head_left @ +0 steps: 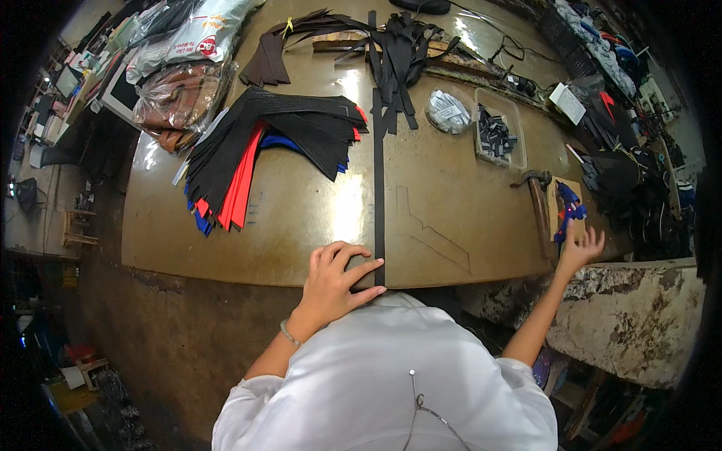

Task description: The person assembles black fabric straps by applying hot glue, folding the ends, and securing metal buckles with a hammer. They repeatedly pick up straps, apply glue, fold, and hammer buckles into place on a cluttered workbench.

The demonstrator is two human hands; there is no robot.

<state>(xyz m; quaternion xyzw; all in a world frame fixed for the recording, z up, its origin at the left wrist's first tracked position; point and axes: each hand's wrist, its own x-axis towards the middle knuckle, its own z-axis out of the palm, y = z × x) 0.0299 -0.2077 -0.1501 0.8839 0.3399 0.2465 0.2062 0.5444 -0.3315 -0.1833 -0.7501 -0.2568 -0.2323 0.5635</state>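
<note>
My left hand (338,276) curls over a grey rounded object (359,263) at the table's front edge, mostly hidden beneath it. Its index finger and thumb tips touch a long black strap (379,188), which runs straight away from me across the table. Out to the right, my right hand (583,246) is open with fingers spread, just in front of a blue tool (569,204) that looks like a glue gun. That tool lies on a tan board (556,197). A hammer (538,207) with a wooden handle lies to the board's left.
Black, red and blue strips (256,143) lie fanned at left, with more dark strips (398,56) farther back. A clear box (519,154) of small dark pieces and a round container (450,113) stand at right. Wrapped brown goods (180,101) fill the far left.
</note>
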